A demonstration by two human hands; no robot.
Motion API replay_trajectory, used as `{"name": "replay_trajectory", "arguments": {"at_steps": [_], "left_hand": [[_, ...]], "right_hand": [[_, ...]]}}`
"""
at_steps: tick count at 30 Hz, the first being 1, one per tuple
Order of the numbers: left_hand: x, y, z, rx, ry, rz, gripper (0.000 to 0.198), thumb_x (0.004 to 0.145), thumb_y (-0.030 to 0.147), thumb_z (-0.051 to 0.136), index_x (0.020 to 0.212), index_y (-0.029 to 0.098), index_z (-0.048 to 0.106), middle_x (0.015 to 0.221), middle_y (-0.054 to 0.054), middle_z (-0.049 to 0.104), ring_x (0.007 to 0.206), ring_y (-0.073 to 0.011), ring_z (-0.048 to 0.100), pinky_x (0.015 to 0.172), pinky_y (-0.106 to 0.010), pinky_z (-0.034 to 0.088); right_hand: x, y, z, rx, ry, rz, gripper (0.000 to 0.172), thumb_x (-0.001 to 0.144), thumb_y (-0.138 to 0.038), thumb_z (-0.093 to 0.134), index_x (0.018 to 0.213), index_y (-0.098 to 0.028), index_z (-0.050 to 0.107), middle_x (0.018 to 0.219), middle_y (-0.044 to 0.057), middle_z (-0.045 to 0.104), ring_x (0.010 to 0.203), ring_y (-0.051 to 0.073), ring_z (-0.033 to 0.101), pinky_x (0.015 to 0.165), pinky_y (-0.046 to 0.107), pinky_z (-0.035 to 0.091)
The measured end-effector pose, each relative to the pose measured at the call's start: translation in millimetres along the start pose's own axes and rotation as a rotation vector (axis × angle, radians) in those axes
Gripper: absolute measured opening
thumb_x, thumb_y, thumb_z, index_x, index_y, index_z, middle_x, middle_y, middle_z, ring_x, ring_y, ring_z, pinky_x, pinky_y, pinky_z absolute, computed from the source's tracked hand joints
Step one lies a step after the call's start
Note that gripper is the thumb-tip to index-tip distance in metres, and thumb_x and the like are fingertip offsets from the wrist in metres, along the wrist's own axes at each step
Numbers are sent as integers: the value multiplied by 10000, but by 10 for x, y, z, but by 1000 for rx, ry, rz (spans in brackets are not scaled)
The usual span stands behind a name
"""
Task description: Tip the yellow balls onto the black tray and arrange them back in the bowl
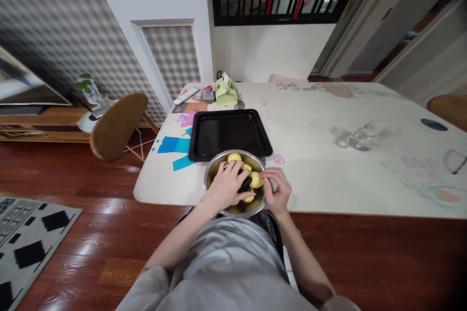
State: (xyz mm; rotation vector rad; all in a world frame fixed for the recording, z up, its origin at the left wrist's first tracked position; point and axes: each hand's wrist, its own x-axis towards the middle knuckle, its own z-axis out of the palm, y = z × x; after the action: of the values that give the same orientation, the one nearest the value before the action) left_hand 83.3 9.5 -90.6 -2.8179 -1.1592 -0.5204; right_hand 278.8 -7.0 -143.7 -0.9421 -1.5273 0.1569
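A steel bowl (209, 171) stands at the table's near edge, against my body. Several yellow, rounded potatoes (234, 157) lie in it, some covered by my fingers. My left hand (231, 182) reaches over the bowl with fingers curled and thumb extended, around a glossy black object (245, 184) whose kind I cannot make out. At the bowl's right rim, my right hand (277, 189) is closed in a pinch, its fingertips at the end of a yellow potato (256, 180). Beyond the bowl sits a black baking tray (229, 129), bare inside, its near edge partly behind the bowl.
On the white table (328, 170), a tissue box (226, 93) and a remote control (187, 96) stand at the far left. A clear transparent item (363, 138) lies right of centre, with glasses (455, 161) near the right edge. A wooden chair (118, 126) stands at the left.
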Motion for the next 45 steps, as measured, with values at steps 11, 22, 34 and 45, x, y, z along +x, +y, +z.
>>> {"name": "replay_trajectory", "arguments": {"at_steps": [11, 22, 34, 45], "left_hand": [[-3, -56, 19, 24, 1, 143, 305, 947, 417, 741, 1152, 205, 665, 1199, -104, 660, 1148, -307, 583, 947, -440, 449], [16, -84, 25, 33, 38, 209, 246, 955, 407, 726, 1055, 191, 663, 1067, -80, 693, 1080, -269, 597, 906, -396, 441], [7, -139, -69, -63, -9, 309, 246, 929, 459, 733, 1004, 231, 679, 1086, -40, 698, 1136, -279, 591, 956, -443, 443], [36, -212, -124, -182, 25, 497, 31, 990, 254, 716, 1001, 277, 734, 1053, 10, 735, 1074, -187, 615, 889, -373, 469]], "right_hand": [[7, -28, 7, -26, 6, -8, 161, 956, -154, 573, 880, -223, 696, 826, 53, 714, 805, 228, 666, 750, 417, 556], [28, -72, -15, -37, -24, 20, 171, 954, -117, 565, 905, -227, 687, 842, 58, 702, 811, 230, 665, 735, 412, 562], [9, -85, -95, -47, -101, 96, 270, 927, -61, 526, 1028, -239, 703, 945, 79, 718, 878, 249, 689, 738, 429, 589], [-509, -49, -503, -72, -59, 181, 135, 970, -276, 584, 902, -292, 700, 673, 32, 702, 537, 228, 669, 442, 357, 573]]}}
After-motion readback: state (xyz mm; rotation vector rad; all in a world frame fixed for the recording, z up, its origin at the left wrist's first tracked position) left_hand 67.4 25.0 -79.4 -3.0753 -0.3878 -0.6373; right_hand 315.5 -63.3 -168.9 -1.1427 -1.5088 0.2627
